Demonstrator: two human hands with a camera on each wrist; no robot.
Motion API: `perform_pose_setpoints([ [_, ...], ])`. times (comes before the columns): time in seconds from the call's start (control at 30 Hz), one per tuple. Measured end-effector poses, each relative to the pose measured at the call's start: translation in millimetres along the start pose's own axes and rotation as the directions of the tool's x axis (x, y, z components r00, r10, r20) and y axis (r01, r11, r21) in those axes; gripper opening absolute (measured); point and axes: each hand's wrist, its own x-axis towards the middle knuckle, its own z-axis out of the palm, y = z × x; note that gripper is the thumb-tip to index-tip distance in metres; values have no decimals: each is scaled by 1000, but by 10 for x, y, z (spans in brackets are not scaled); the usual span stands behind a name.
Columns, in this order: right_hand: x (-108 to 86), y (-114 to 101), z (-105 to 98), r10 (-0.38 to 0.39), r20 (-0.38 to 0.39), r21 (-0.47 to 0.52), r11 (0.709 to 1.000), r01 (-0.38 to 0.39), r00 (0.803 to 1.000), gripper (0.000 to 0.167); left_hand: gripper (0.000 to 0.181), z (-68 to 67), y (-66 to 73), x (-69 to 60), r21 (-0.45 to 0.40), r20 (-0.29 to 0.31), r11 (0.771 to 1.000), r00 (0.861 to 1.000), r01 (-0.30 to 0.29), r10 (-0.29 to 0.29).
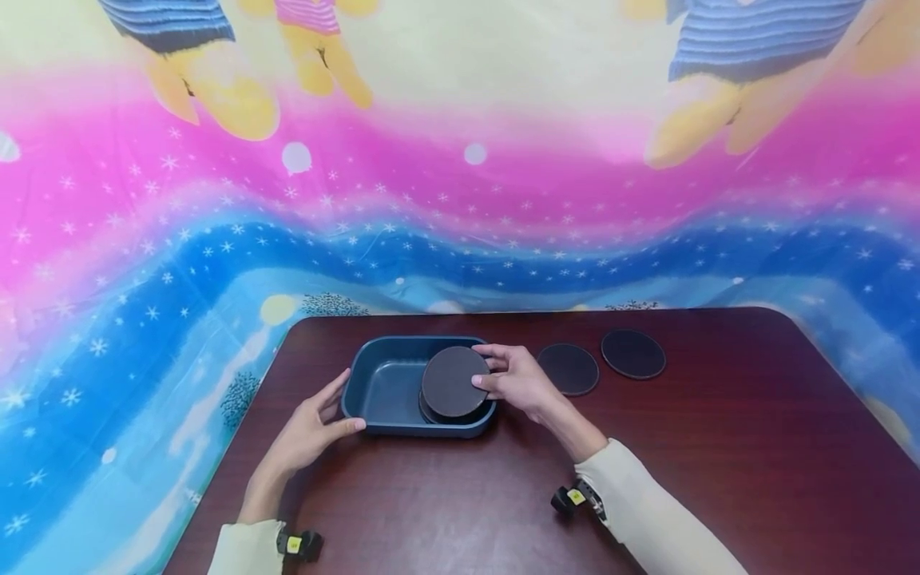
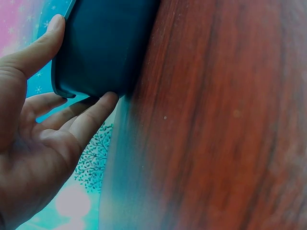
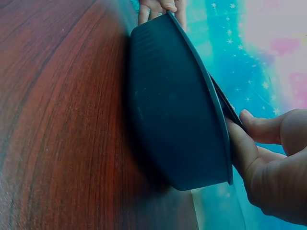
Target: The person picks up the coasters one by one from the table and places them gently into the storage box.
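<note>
- Left hand [image 1: 307, 431]: at the container's left end, thumb on the near corner of the rim, other fingers against the end wall, spread apart rather than clenched. Risk: uneven pressure could swivel the container.
- Blue-green container [image 1: 384, 387]: on the table [image 1: 431, 495]. Risk: a knock to its right wall could make it slide.
- Lower disc [image 1: 429, 414]: a dark edge in the container, mostly hidden; count beneath uncertain. Risk: contact from above could shift it.
- Held disc [image 1: 454, 382]: tilted over the container's right end. Risk: with one edge gripped, it could pivot or catch the rim.
- Right hand [image 1: 519, 385]: thumb and fingers clamped on the held disc. Risk: fingertips beneath the disc could get trapped.
- Two loose discs [image 1: 568, 369]: flat, right of the container. Risk: the nearer, beside the right hand, could be brushed aside.
</note>
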Motion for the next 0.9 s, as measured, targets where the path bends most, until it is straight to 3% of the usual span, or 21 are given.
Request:
perform_pose_setpoints([
  [0.73,-18,-9,73,-49,-41,-122,992,43,998,57,97,-10,24,-5,-36,20,999,1000,5,-5],
  [0.9,-3,-15,94,-56,-45,-193,980,46,997,55,97,-11,34,-12,-31,20,999,1000,9,-8],
])
